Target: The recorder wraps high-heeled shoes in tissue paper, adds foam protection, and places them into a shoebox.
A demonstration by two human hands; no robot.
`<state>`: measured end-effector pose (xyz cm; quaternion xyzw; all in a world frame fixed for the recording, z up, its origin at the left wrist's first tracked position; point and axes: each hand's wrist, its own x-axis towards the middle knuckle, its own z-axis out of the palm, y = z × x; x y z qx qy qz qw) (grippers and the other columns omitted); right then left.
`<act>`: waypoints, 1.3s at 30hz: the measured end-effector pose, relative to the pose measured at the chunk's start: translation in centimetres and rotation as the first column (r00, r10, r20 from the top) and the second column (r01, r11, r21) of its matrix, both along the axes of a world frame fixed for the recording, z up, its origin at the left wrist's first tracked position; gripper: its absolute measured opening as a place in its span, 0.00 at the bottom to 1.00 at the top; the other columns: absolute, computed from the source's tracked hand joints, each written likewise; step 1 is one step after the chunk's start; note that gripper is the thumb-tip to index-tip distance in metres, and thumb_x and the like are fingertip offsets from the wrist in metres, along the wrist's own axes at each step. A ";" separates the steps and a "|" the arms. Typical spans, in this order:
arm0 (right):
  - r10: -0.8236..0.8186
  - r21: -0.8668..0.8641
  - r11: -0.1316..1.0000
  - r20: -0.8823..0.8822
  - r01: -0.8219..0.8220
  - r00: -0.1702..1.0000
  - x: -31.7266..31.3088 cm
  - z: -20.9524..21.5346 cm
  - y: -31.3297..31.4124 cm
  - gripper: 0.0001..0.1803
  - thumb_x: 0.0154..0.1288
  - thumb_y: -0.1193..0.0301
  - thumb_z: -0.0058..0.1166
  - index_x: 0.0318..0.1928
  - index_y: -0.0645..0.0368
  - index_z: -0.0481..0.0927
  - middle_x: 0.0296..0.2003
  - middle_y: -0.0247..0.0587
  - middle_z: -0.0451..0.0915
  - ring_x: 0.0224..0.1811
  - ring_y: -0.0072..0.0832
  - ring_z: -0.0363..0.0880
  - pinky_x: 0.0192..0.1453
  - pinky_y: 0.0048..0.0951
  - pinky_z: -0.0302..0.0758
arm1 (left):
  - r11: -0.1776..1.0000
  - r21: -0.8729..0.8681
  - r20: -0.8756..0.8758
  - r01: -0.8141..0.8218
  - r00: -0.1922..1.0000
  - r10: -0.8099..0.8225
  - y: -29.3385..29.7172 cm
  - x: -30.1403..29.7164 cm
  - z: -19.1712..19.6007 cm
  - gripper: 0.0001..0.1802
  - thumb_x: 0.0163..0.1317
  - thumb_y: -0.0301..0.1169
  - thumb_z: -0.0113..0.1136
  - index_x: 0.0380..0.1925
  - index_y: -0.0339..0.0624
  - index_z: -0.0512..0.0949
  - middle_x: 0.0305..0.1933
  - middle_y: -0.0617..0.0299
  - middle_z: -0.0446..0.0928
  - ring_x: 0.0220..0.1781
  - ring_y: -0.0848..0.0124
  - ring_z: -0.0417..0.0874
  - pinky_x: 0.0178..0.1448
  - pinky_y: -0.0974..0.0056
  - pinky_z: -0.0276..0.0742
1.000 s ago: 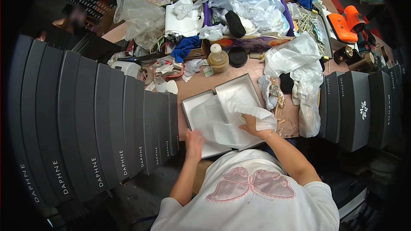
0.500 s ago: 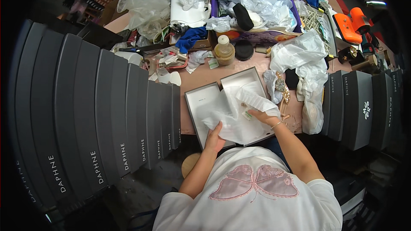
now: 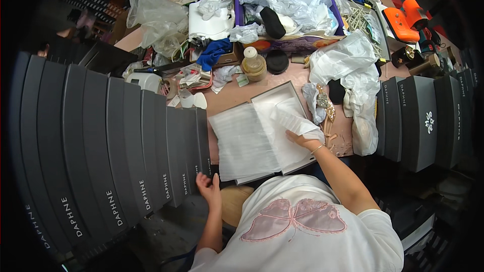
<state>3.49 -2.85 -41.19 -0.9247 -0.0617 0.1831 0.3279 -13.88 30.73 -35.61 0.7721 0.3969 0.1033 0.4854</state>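
Two bare hands are framing one tissue-lined shoebox. The left hand [image 3: 207, 186] is hanging open, fingers loosely spread, just beside the row of dark grey shoeboxes [image 3: 118, 151] (whether it is touching them, I cannot tell). One flat sheet of white tissue paper [image 3: 244, 143] is lying to the right of that hand, covering most of the left box half [image 3: 254, 175]. The right hand [image 3: 301, 140] is resting under a folded flap of tissue [image 3: 297, 121] over the right box half [image 3: 267, 96]; its fingers are partly hidden, so I cannot tell whether they are gripping.

Beyond the right hand, at least one rhinestone sandal [image 3: 322, 99] is lying beside the box. Farther off, one capped bottle [image 3: 253, 65] is standing next to one round black lid [image 3: 277, 62]. Two blue cloths [image 3: 214, 54] are lying apart, either side of one purple-edged bin [image 3: 330, 1] that is overflowing with crumpled tissue.
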 end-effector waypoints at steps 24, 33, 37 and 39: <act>-0.267 0.311 0.917 0.020 0.248 0.963 -0.9 11.1 -3.7 0.47 0.57 0.53 0.60 0.68 0.65 0.52 0.64 0.58 0.59 0.69 0.43 0.56 0.71 0.35 0.53 | 0.705 -0.047 0.150 0.708 0.702 -0.696 -11.1 16.1 1.3 0.16 0.54 0.28 0.55 0.40 0.25 0.75 0.36 0.45 0.77 0.38 0.57 0.79 0.45 0.59 0.72; -0.233 0.590 0.774 -0.071 0.229 0.970 -1.9 15.7 -7.4 0.53 0.55 0.58 0.58 0.71 0.67 0.41 0.69 0.57 0.50 0.73 0.38 0.48 0.73 0.31 0.47 | 0.219 -0.858 0.372 0.464 0.856 -0.358 -16.4 13.9 0.4 0.39 0.58 0.52 0.51 0.63 0.35 0.60 0.60 0.50 0.68 0.58 0.58 0.73 0.60 0.56 0.69; -0.216 0.596 0.716 -0.306 0.364 0.927 -0.9 7.5 -4.0 0.49 0.54 0.58 0.58 0.70 0.65 0.48 0.67 0.59 0.56 0.71 0.40 0.54 0.70 0.33 0.54 | 0.180 -0.959 0.167 0.219 0.949 -0.267 -16.0 12.4 -1.7 0.38 0.59 0.49 0.51 0.63 0.35 0.59 0.61 0.49 0.67 0.60 0.57 0.70 0.63 0.55 0.66; -0.189 0.567 0.702 -0.435 0.431 0.881 -0.2 3.7 -2.9 0.45 0.54 0.57 0.58 0.67 0.66 0.56 0.64 0.61 0.61 0.67 0.43 0.59 0.68 0.35 0.58 | 0.351 -0.897 0.132 0.267 0.922 -0.365 -14.1 12.3 -3.5 0.37 0.60 0.43 0.53 0.65 0.34 0.56 0.62 0.47 0.65 0.62 0.56 0.68 0.65 0.56 0.64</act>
